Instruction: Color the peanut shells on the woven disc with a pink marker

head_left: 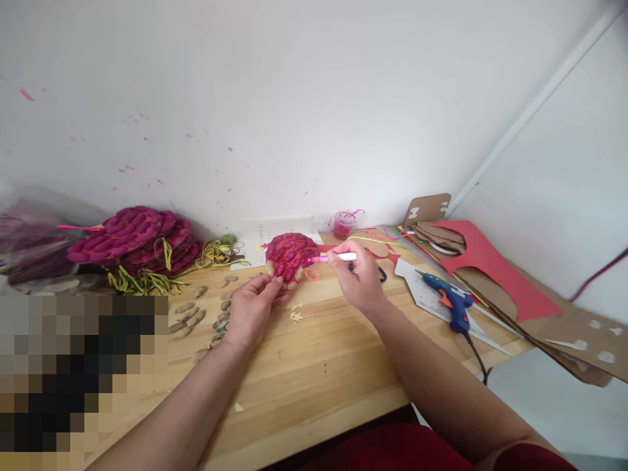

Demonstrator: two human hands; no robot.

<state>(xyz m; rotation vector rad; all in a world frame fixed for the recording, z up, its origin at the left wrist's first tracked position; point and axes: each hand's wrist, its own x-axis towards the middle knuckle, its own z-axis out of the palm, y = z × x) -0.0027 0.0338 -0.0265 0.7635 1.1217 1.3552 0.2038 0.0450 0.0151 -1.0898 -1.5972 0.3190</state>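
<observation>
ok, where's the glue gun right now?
Head view, right side: the glue gun lies on white paper on the wooden table, between the right hand and the red cut-out sheet.

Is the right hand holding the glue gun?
No, the right hand grips a slim white-and-pink tool, while the blue glue gun lies apart, farther to the right.

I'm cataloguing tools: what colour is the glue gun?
The glue gun is mainly blue, with an orange trigger; best seen in the head view.
</observation>
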